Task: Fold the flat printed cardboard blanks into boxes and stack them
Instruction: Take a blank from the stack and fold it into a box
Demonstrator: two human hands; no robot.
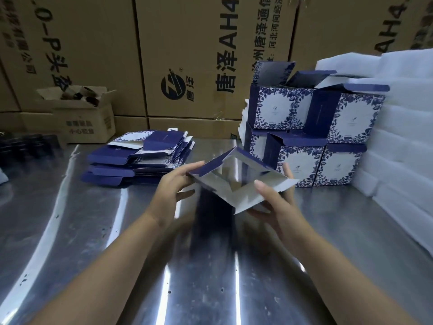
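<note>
A half-opened blank (236, 184) hangs over the steel bench (93, 231), just in front of the stack of folded boxes (316, 127). The left hand (174, 186) has its fingers pinching the blue edge. The right hand (274, 202) has its fingers grasping a white flap. The flat blanks (140, 158) lie left of that stack.

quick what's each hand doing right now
Left hand: pinches the left edge of the half-folded blue-and-white printed cardboard box.
Right hand: grips the same box's right flap.
</note>
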